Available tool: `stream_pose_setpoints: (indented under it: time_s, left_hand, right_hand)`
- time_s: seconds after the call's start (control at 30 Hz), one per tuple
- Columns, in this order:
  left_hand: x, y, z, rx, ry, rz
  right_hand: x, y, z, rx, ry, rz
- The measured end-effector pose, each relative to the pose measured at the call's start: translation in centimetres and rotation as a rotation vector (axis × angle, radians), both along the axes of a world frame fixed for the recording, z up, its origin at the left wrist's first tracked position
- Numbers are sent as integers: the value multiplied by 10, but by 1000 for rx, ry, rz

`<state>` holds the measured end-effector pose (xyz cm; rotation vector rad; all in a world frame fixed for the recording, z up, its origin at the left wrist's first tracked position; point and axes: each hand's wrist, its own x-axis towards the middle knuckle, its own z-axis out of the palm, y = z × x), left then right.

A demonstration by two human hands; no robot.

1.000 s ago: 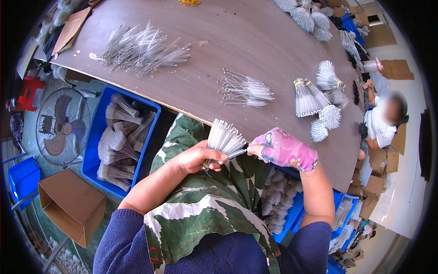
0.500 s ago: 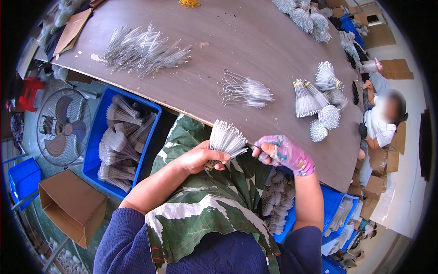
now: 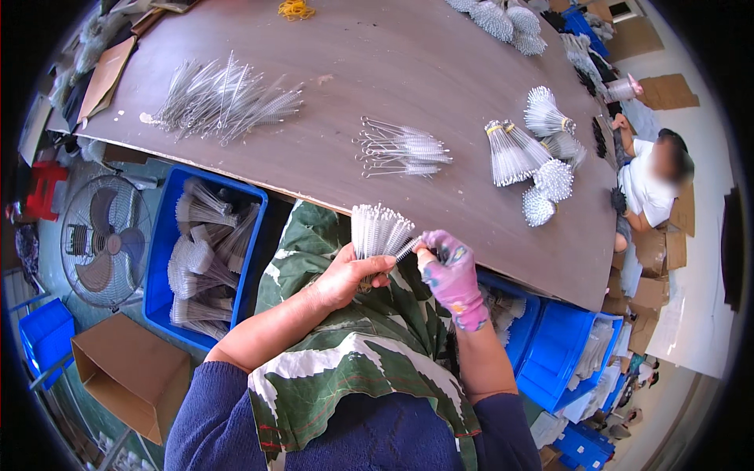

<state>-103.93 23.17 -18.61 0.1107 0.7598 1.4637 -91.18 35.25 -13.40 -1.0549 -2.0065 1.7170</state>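
My bare left hand (image 3: 345, 276) is closed round a bundle of thin tube brushes (image 3: 381, 229), their white bristle ends fanned upward above my lap. My right hand (image 3: 454, 276), in a pink flowered glove, pinches the end of a single tube brush (image 3: 406, 250). That brush slants against the bundle's right side, close to my left thumb. On the table (image 3: 330, 94) just beyond lies a small loose pile of tube brushes (image 3: 404, 147) with wire loops pointing left. A larger loose heap of brushes (image 3: 224, 98) lies farther left.
Tied brush bundles (image 3: 514, 157) stand and lie at the table's right, with more at the far edge. Yellow rubber bands (image 3: 296, 9) lie at the back. A blue crate (image 3: 161, 259) of bundles, a fan (image 3: 107, 239) and a cardboard box (image 3: 129, 377) are left. Another person (image 3: 652, 177) sits right.
My right hand has moved left to the bundle, bringing a brush against its side. The bundle has tilted more upright. The whole view has shifted slightly.
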Motion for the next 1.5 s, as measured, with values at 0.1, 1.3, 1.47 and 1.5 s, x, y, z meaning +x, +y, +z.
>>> stream_pose_setpoints:
  time_s: [0.1, 1.3, 1.47, 1.5]
  left_hand:
    - [-3, -2, -1, 29, -46, -7]
    - [1, 2, -12, 36, 104, 17]
    - [1, 1, -28, 21, 153, -19]
    - [0, 1, -30, -4, 206, -54]
  right_hand:
    - [16, -5, -5, 256, -292, 68]
    - [-10, -11, -5, -75, 115, -115]
    - [-2, -3, -4, 91, -71, -39]
    - [-2, -3, -3, 228, -155, -12]
